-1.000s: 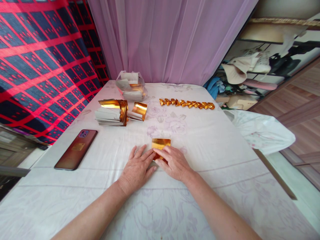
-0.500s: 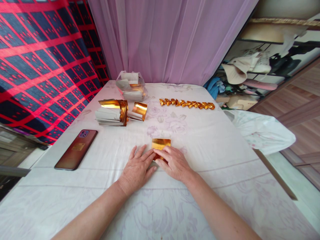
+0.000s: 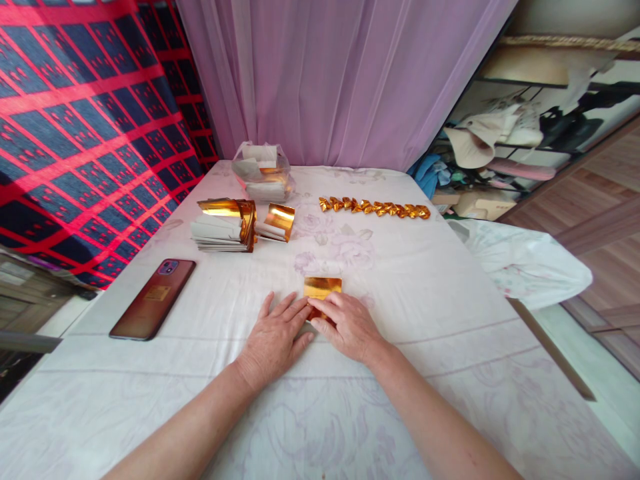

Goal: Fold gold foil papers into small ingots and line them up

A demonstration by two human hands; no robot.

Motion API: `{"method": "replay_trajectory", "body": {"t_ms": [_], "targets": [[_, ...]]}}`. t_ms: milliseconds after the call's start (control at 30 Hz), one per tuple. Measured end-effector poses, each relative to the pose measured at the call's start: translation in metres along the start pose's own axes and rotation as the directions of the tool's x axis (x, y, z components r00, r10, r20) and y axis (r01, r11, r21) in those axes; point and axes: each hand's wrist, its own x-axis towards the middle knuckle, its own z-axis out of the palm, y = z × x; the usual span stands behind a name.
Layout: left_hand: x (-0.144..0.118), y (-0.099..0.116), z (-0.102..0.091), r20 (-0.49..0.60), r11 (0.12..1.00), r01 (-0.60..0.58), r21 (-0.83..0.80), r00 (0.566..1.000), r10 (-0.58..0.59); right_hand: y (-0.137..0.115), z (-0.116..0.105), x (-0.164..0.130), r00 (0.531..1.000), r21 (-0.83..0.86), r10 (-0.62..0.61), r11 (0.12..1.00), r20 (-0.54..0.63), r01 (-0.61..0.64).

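Pale floral cloth covers the whole surface (image 3: 450, 347), giving a soft, flat bed to crease on. Behind it hangs a lilac curtain (image 3: 340, 73); to the left, a red-and-navy grid blanket (image 3: 75, 120). Right side: a white plastic bag (image 3: 525, 267) slumps off the surface edge. A dark red phone (image 3: 153, 299) lies face down at left, well apart from the work. Far end: a clear bag of paper (image 3: 261, 171), and nearer, a stack of gold-and-white sheets (image 3: 223, 225) with a smaller curled bundle (image 3: 275, 223) just beside it, probably the supply, kept within reach but away from the hands. To the right, a row of folded gold pieces (image 3: 375, 208) lined up end to end, judged to be finished ones parked in order. Near centre, just ahead of the hands, one gold foil sheet (image 3: 323, 288) lies flat on the cloth, its near edge under the fingertips. Left hand (image 3: 275, 337): palm down, fingers spread and flat, index tip meeting the sheet's near left corner, likely pinning it. Right hand (image 3: 350, 327): palm down, fingers angled leftward, tips pressing the sheet's near edge. Neither grip closes round anything; both are flat and pressing. Forearms converge from the lower corners.
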Motion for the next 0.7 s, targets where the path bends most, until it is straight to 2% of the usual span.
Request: {"method": "replay_trajectory", "body": {"t_ms": [400,700], "targets": [[-0.0002,-0.0015,0.002,-0.019,1.0,-0.014,0.01,1.0,0.014,0.0011,0.0014,-0.001,1.0,0.001,-0.003,1.0,-0.005,0.003],[0.0018,-0.0034,0.0001,0.014,0.998,-0.057,0.04,0.998,0.056,0.0012,0.0014,-0.0014,1.0,0.02,-0.013,1.0,-0.014,0.013]]}}
